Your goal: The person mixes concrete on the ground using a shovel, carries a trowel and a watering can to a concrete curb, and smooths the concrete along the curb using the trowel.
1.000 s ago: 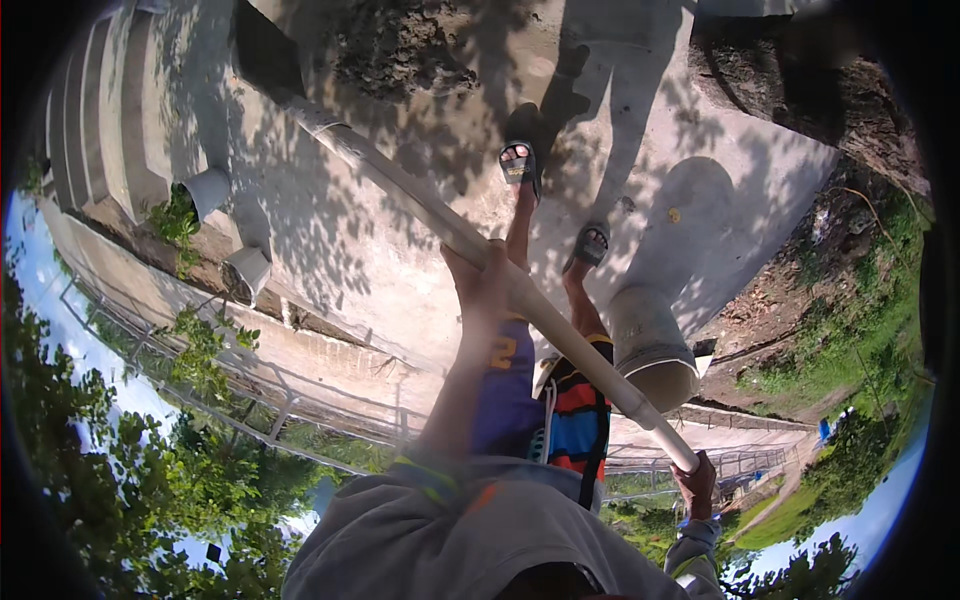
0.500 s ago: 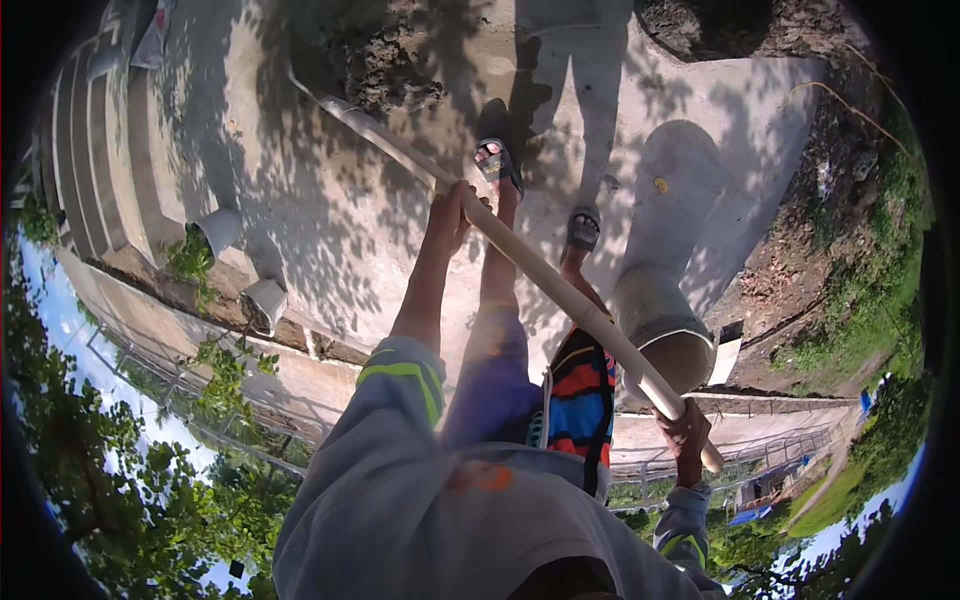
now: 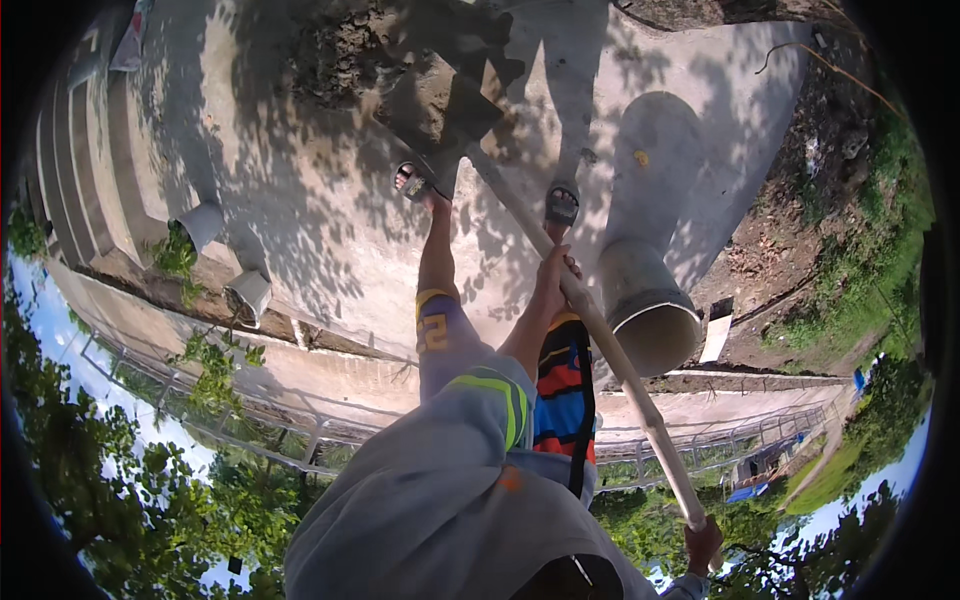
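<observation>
So there's a big concrete slab (image 3: 330, 255) across the upper half and middle of the frame, all dappled with leaf shadows. Trees (image 3: 110, 460) crowd the lower left. The person's grey shirt (image 3: 420, 490) takes up the bottom middle, with a bright stripe on the sleeve.

Then the shovel (image 3: 620, 362), which runs on a slant from upper middle down to lower right. Its blade (image 3: 440, 105) is up top with some grey-brown stuff on it, right by a dark lumpy pile (image 3: 335, 50). Can't tell whether the blade actually touches the pile. A fat grey barrel (image 3: 640, 285) stands just right of the handle. The shorts (image 3: 565, 395) are purple on one leg, striped on the other.

Two smaller pots, an upper one (image 3: 200, 224) and a lower one (image 3: 248, 297), sit over on the left, near some leafy stuff.

Dark sandals (image 3: 562, 205) on both feet, one on each side of the handle's upper part.

Left hand (image 3: 553, 280) has its fingers wrapped round the handle about midway. Right hand (image 3: 703, 543) is curled round the far end, lower right, kinda shadowy. Tiny yellow spot (image 3: 641, 158) on the slab, upper right.
</observation>
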A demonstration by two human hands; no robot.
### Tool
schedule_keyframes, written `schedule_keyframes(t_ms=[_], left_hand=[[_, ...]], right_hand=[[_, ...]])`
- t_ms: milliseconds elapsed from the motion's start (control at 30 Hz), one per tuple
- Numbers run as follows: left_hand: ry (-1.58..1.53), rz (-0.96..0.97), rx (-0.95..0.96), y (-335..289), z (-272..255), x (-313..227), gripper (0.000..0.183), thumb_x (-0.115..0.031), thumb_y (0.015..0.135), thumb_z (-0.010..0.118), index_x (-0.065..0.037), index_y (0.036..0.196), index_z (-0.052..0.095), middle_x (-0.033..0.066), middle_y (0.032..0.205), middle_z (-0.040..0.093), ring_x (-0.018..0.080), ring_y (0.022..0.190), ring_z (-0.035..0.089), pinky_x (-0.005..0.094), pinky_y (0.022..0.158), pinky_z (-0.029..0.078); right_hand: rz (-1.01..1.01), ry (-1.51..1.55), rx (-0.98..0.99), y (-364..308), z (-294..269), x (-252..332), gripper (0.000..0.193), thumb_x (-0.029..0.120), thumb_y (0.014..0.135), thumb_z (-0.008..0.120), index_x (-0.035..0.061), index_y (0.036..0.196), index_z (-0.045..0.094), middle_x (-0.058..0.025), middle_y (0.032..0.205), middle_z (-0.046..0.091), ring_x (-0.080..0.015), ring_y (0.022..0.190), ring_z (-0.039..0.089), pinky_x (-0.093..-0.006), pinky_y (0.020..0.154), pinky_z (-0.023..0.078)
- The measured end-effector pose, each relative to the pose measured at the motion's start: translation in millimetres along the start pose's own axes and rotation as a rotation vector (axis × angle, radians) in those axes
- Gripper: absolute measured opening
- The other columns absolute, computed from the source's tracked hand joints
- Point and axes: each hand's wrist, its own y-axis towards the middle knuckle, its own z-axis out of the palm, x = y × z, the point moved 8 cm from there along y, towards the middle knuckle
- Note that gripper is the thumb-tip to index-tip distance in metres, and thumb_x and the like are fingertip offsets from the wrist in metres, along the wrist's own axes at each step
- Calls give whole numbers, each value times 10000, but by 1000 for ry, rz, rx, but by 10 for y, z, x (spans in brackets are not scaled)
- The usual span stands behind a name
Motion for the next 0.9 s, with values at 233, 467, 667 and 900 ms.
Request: schedule_keyframes(t_ms=[233, 467, 667, 900], left_hand=[[-13, -412, -91, -293, 219, 2204, 226, -253, 765, 672, -144, 758, 473, 0, 586, 475, 148, 504, 499, 321, 501, 460], [37, -363, -145, 7, 152, 1231, 194, -224, 771, 638, -124, 739, 474, 10, 573, 464, 166, 475, 484, 337, 467, 445], [87, -5, -70, 984, -26, -1909, 223, -200, 769, 597, -120, 658, 422, 6, 528, 431, 152, 430, 437, 327, 436, 391], [316, 313, -125, 741, -489, -3908, 133, -161, 754, 628, -79, 792, 532, 6, 572, 462, 141, 474, 491, 281, 437, 431]], right_hand=[[357, -345, 94, -1549, -816, -1224, 393, 235, 566, 761, 61, 839, 540, -155, 727, 608, -387, 713, 595, -464, 654, 480], [208, -329, -15, -1345, -810, -680, 407, 238, 573, 769, 54, 868, 555, -167, 732, 611, -389, 722, 598, -465, 667, 483], [187, -64, 13, -40, -604, 2254, 350, 233, 573, 780, 78, 767, 533, -146, 721, 610, -385, 698, 589, -483, 649, 463], [25, 63, -57, -7, -163, 3923, 320, 286, 602, 751, 89, 738, 537, -141, 683, 606, -381, 670, 589, -475, 636, 446]])
